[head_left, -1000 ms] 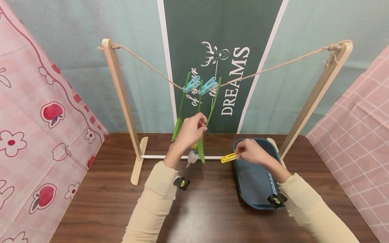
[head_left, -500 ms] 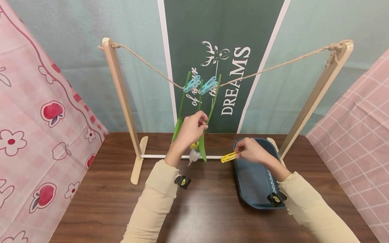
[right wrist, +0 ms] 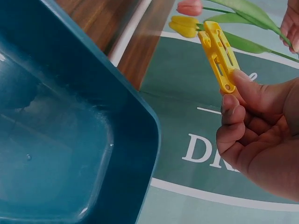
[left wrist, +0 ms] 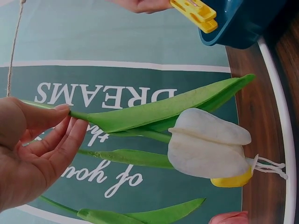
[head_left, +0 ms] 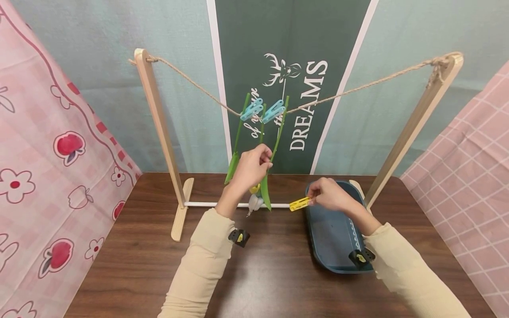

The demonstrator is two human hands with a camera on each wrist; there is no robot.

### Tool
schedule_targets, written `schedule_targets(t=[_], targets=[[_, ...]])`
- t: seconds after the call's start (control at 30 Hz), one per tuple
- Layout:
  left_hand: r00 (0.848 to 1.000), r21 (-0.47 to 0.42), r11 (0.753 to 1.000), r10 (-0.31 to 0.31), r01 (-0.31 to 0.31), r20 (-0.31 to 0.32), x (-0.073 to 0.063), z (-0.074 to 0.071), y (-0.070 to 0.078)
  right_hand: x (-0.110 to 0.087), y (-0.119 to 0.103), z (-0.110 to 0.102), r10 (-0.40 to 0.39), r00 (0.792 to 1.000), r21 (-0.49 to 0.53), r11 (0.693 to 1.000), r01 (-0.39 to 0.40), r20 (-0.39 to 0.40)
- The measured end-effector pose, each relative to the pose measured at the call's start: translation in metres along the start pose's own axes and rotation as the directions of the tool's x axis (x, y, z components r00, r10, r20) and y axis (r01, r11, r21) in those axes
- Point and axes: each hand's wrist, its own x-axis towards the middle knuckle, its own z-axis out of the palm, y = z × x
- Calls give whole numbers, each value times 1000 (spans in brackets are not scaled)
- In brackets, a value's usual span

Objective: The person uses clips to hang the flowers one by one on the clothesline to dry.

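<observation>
My left hand (head_left: 253,164) pinches the green stem of a white artificial tulip (left wrist: 208,142) between thumb and fingers. The tulip hangs head down, its stem top overlapping the rope (head_left: 342,93) in the head view. Beside it hang a yellow tulip (right wrist: 184,25) and a pink tulip (right wrist: 189,7), partly hidden by my left arm in the head view. Two light blue clothespins (head_left: 252,109) grip the rope at their stems. My right hand (head_left: 328,194) pinches a yellow clothespin (right wrist: 218,56) by one end, over the blue bin's left rim.
A dark blue plastic bin (head_left: 334,251) stands on the brown wooden table (head_left: 262,282) at the right. Two wooden posts (head_left: 157,119) carry the sagging rope, with a white rod (head_left: 207,204) joining them low down. A printed cloth (head_left: 302,26) hangs behind.
My left hand has risen slightly with the white tulip, bringing its stem top a little higher. The right hand, holding the yellow clothespin, has also lifted slightly. The blue clothespins stay on the rope.
</observation>
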Motion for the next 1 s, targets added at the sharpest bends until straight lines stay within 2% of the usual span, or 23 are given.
schedule_targets(t=[0.53, 1.0], targets=[[1000, -3, 1000, 1, -1, -5, -2, 1, -1, -1, -7, -30, 12, 1000, -59, 998, -13, -17], [1000, -4, 1000, 11, -11, 1, -2, 2, -2, 1, -25, -53, 10, 998, -98, 995, -16, -60]])
